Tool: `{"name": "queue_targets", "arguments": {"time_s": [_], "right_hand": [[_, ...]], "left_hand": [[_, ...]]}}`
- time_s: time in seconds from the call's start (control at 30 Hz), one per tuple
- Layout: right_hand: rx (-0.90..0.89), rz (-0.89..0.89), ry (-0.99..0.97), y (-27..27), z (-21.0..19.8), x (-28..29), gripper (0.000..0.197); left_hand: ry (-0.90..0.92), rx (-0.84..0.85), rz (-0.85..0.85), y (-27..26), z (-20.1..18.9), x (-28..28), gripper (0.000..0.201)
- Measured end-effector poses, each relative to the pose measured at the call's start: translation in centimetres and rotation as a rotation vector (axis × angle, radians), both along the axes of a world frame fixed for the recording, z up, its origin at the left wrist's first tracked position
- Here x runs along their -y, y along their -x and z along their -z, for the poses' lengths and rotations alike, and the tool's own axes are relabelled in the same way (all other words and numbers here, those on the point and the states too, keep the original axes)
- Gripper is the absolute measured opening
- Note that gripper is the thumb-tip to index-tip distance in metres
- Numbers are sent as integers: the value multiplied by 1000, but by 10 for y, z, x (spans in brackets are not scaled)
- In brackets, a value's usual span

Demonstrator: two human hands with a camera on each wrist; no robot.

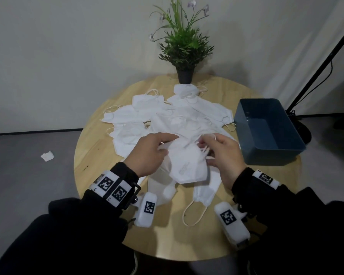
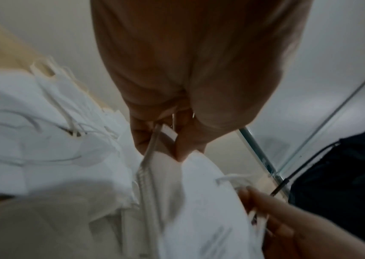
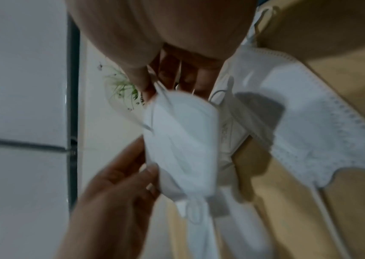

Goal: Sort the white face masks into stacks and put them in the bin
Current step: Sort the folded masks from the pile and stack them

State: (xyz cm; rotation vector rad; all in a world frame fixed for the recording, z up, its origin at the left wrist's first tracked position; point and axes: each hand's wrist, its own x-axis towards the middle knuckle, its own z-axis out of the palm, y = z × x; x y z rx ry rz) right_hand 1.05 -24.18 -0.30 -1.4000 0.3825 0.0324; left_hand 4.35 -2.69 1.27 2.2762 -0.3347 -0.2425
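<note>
A folded white face mask (image 1: 187, 163) (image 2: 201, 201) (image 3: 181, 140) is held above the round wooden table (image 1: 95, 155), between both hands. My left hand (image 1: 153, 149) (image 2: 166, 136) pinches its left edge. My right hand (image 1: 216, 149) (image 3: 172, 82) pinches its right end at the ear loops. A loose heap of white masks (image 1: 167, 116) covers the middle and back of the table. The blue bin (image 1: 266, 133) sits at the table's right edge and looks empty.
Flat white masks (image 1: 205, 191) lie on the table under my hands, one with its ear loop trailing toward me. A potted plant (image 1: 184, 54) stands at the back of the table. A black stand (image 1: 322, 62) leans at the right. A scrap of white paper (image 1: 47, 155) lies on the floor.
</note>
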Motion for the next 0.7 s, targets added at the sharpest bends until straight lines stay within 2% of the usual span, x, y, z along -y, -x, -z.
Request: {"name": "queue_targets", "arguments": {"time_s": [0.07,0.13,0.23,0.43,0.57,0.63,0.7], "right_hand": [[-107,49,-273,-5,-9,7,29],[-199,-13,-466,-7,-15,15,32],[-244,-216,-274,-5,-16,19,33],[-247,-252,61,6,0,26,24],[-285,-522,256,23,9,20,8],[-287,-632,407,29,17,17,13],[-210,-666,540,29,24,17,22]], "left_hand": [[-83,36,71,1,1,-1,57],[-89,38,106,1,-1,-3,57],[-129,18,126,1,-7,-12,59],[-157,-168,227,10,-11,-27,61],[-323,-225,355,26,6,-17,62],[-366,-254,447,36,14,-8,65],[-402,-247,504,44,24,1,67]]}}
